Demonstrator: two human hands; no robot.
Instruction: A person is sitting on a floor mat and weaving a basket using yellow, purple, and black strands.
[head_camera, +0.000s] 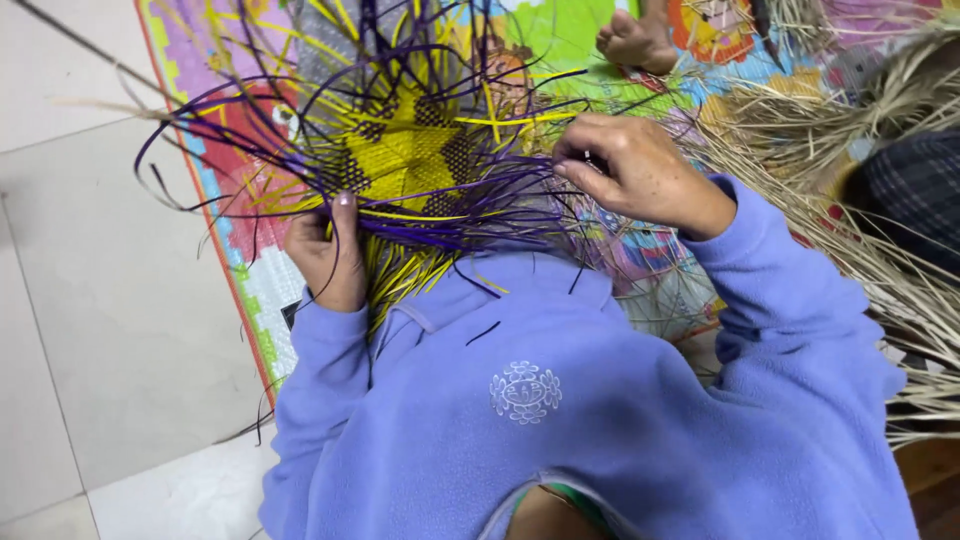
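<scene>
She is partway through weaving – the woven piece (405, 160), a yellow and purple checked panel, is held up over her lap above the colourful mat (250, 250). The left hand (330, 255) clamps its lower edge, thumb pressed against the bundle of strands. The right hand (635, 170) has fingertips pinched together on a purple strand (520, 200) at the panel's right side. By my reckoning, the next move calls for threading that strand over and under its neighbours – steadily, since loose ends spray out everywhere. Pale dried straw (860, 200) lies heaped to her right.
</scene>
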